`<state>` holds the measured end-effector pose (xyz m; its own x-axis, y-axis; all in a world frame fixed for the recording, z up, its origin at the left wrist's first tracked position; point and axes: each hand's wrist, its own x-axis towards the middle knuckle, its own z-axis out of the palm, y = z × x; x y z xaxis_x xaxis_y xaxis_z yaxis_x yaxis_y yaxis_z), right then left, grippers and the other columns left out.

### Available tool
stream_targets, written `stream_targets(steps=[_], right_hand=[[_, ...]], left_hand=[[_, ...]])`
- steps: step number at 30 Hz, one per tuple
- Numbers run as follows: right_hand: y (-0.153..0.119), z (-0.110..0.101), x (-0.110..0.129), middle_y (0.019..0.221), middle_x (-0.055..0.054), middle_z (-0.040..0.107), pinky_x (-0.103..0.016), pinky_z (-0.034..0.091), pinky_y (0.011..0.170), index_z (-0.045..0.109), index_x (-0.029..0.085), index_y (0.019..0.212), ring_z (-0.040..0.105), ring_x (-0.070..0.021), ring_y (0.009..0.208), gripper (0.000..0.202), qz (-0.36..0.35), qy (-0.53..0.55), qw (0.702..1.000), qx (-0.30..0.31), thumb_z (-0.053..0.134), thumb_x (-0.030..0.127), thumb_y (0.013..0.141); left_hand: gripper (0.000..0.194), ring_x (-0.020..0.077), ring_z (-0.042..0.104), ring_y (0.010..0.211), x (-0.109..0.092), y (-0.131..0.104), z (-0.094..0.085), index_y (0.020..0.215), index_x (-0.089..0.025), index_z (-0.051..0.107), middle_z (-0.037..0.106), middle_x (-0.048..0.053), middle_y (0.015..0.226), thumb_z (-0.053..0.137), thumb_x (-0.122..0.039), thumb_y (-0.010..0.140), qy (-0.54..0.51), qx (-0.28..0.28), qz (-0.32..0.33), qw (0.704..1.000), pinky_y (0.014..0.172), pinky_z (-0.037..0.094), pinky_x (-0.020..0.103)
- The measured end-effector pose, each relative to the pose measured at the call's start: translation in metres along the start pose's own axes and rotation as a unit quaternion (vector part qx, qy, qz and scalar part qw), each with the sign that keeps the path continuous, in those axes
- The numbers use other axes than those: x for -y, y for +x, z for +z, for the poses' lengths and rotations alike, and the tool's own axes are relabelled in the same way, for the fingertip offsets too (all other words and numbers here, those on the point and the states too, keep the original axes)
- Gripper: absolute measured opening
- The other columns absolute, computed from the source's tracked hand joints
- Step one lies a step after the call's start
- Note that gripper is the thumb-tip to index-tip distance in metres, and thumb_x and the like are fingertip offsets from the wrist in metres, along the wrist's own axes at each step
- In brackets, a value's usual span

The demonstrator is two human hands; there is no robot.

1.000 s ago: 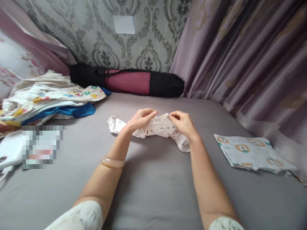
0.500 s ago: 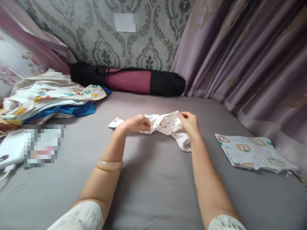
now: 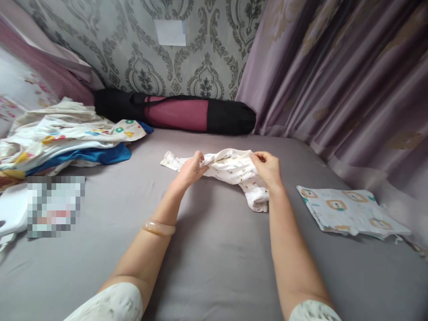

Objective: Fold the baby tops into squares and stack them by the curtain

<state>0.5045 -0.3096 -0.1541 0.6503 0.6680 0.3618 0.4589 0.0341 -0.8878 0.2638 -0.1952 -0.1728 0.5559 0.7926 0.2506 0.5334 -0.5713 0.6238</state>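
A small white garment (image 3: 230, 171) with a fine scattered print lies on the bed in front of me, partly lifted. One cuffed end reaches out to the left, and another hangs down near my right wrist; whether these are sleeves or legs I cannot tell. My left hand (image 3: 193, 169) pinches the cloth near its middle-left, thumb and fingers closed on it. At the upper right edge, my right hand (image 3: 268, 170) holds the fabric between thumb and fingers. The opening along the top edge sags between both hands.
Grey sheet (image 3: 214, 263) covers the bed. Folded cloth (image 3: 351, 209) with lion prints lies right; heaped clothes (image 3: 76, 129) lie left, behind a white device (image 3: 13, 207) and a blurred-out item (image 3: 56, 207). A black and maroon roll bag (image 3: 177, 113) rests against the wall.
My left hand has turned, its fingers now pointing up and away. The garment is less twisted, with its top edge spread more openly between my hands. My right hand keeps its hold.
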Motion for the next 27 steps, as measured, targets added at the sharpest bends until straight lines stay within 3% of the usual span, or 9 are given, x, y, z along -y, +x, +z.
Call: stream_targets(steps=[4,7,11,20,27], right_hand=[[-0.001,-0.003,0.007,0.076,-0.006,0.071,-0.031,0.047,0.067,0.070,0.016,0.080,0.061,-0.0187,0.069,0.034,-0.012,-0.010,1.000,0.004,0.069,0.049,0.071],[-0.001,-0.006,0.010,0.077,-0.006,0.071,-0.031,0.047,0.066,0.070,0.016,0.081,0.060,-0.0182,0.068,0.036,-0.011,-0.013,1.000,0.008,0.069,0.051,0.071],[0.000,-0.010,0.010,0.078,-0.007,0.071,-0.031,0.048,0.066,0.071,0.016,0.082,0.061,-0.0189,0.069,0.039,-0.004,-0.019,1.000,0.013,0.069,0.054,0.071],[0.002,-0.014,0.005,0.077,-0.005,0.070,-0.031,0.048,0.069,0.071,0.016,0.082,0.060,-0.0177,0.070,0.037,-0.004,-0.018,0.999,0.037,0.069,0.051,0.071],[0.000,-0.017,0.010,0.074,-0.003,0.068,-0.030,0.047,0.065,0.070,0.017,0.080,0.058,-0.0161,0.065,0.036,-0.009,-0.016,0.997,0.072,0.069,0.051,0.069]], left_hand=[[0.008,0.0207,0.058,0.081,-0.001,0.007,-0.006,0.087,-0.021,0.057,0.063,0.005,0.089,0.055,-0.028,0.082,-0.004,-0.053,0.027,0.998,0.077,0.045,0.033],[0.012,0.0202,0.057,0.083,-0.006,0.009,-0.016,0.085,-0.020,0.060,0.063,0.005,0.087,0.051,-0.027,0.084,-0.032,-0.076,0.026,0.996,0.080,0.045,0.032],[0.022,0.0187,0.056,0.080,-0.013,0.008,-0.025,0.098,-0.019,0.063,0.063,0.004,0.085,0.044,-0.027,0.088,-0.082,-0.074,0.009,0.994,0.078,0.045,0.030],[0.032,0.0149,0.054,0.073,-0.019,0.002,-0.027,0.096,-0.021,0.072,0.054,0.003,0.087,0.066,-0.048,0.080,-0.137,-0.085,0.017,0.987,0.067,0.045,0.027],[0.039,0.0160,0.057,0.075,-0.018,0.003,-0.030,0.088,-0.018,0.074,0.062,0.004,0.084,0.069,-0.055,0.075,-0.193,-0.091,0.010,0.977,0.066,0.044,0.026]])
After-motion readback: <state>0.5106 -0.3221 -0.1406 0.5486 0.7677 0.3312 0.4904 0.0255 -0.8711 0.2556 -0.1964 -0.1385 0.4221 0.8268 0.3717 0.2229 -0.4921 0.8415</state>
